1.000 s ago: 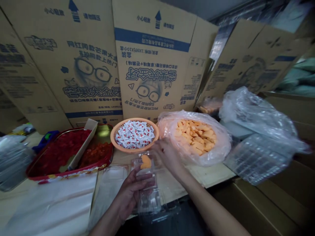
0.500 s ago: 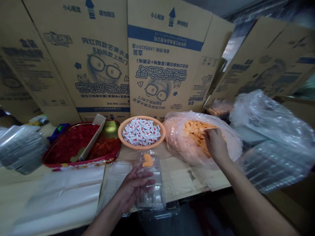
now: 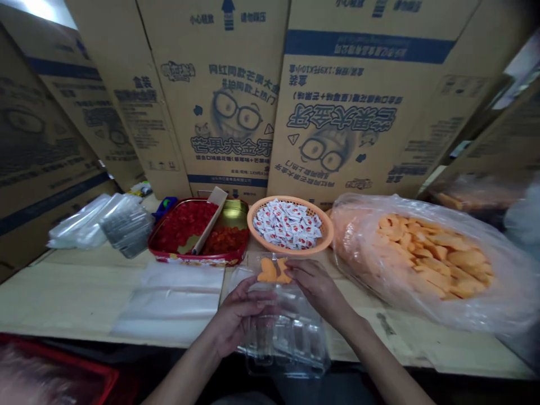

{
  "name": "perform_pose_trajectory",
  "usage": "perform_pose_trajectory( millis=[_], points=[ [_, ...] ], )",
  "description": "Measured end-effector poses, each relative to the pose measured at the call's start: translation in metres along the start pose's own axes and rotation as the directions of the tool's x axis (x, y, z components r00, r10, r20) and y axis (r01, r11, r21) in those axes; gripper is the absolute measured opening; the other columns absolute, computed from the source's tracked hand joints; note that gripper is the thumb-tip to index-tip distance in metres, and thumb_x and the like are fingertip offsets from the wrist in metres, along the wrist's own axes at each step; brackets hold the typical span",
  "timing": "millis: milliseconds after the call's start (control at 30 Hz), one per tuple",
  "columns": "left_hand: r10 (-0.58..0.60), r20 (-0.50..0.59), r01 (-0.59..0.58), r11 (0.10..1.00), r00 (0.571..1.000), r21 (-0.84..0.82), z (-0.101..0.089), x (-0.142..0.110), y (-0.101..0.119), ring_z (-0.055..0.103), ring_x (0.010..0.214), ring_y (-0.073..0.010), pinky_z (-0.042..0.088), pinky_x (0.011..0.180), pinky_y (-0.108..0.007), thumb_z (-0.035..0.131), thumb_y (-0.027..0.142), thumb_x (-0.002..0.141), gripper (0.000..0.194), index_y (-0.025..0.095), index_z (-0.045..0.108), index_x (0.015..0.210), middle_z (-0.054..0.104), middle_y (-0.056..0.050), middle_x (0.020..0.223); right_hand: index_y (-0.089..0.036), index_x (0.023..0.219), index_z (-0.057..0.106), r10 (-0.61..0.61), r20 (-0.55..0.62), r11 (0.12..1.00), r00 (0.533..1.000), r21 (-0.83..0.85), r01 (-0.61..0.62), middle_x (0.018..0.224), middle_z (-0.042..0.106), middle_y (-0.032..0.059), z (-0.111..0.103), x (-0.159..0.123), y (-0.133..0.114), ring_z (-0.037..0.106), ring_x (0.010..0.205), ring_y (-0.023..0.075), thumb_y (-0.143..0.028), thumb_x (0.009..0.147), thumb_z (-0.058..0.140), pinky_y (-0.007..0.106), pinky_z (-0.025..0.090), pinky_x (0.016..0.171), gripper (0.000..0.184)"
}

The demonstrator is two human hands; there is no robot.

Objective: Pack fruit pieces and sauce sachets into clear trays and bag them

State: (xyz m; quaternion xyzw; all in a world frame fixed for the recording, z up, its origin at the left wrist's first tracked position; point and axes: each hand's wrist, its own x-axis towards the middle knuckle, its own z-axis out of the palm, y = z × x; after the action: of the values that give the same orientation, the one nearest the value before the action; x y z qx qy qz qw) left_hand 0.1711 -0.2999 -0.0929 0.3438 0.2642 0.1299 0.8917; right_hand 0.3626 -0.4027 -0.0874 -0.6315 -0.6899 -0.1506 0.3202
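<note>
Two hands work over one clear plastic clamshell tray (image 3: pixel 287 337) near the front of the desk (image 3: pixel 63 292). The left hand (image 3: pixel 238 315) grasps the tray's left side, its fingers (image 3: pixel 253 295) curled around the plastic. The right hand (image 3: pixel 316 287) comes in from the right, its fingers (image 3: pixel 301 271) bent down at the tray's far end, though whether they pinch anything I cannot tell. Two dried-mango pieces (image 3: pixel 267 271) lie side by side in that far end, the second partly hidden by those fingers. Earlier only one piece showed there, and the right hand was in the clear plastic bag (image 3: pixel 422 264) that now sits to the right, heaped with more pieces too overlapped to count.

Beyond the hands stands one orange basket (image 3: pixel 270 230) of white-and-red sachets (image 3: pixel 287 225), also uncountable. To its left is one red tin tray (image 3: pixel 169 256) of red and orange bits, with a cardboard scoop (image 3: pixel 210 219) leaning in it. Further left lies a stack of clear trays (image 3: pixel 126 225), cut-off detail blurred. Printed cartons (image 3: pixel 350 101) line the far side.
</note>
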Motion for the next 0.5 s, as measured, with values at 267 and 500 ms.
perform_pose_trajectory(
  millis=[267,500],
  points=[
    [0.032,-0.034,-0.033,0.999,0.999,-0.035,-0.040,-0.008,0.013,0.065,0.087,-0.0256,0.050,0.073,-0.034,0.070,0.008,0.063,0.061,0.021,0.041,0.115,0.064,-0.010,0.104,-0.025,0.112,0.061,-0.030,0.197,0.996,0.980,0.084,0.014,0.113,0.062,0.0068,0.015,0.026,-0.019,0.054,0.110,0.0219,-0.006,0.078,0.043,0.046,0.041,0.091,0.043],
    [0.018,-0.068,-0.024,0.996,0.998,-0.082,-0.064,-0.015,0.023,0.063,0.093,-0.0270,0.048,0.079,-0.038,0.073,0.010,0.062,0.064,0.023,0.039,0.115,0.063,-0.009,0.107,-0.025,0.110,0.060,0.117,0.265,0.933,0.957,0.301,-0.198,0.110,0.064,0.0044,0.042,0.062,0.001,0.057,0.104,0.0176,-0.013,0.083,0.043,0.037,0.043,0.089,0.034]
  ],
)
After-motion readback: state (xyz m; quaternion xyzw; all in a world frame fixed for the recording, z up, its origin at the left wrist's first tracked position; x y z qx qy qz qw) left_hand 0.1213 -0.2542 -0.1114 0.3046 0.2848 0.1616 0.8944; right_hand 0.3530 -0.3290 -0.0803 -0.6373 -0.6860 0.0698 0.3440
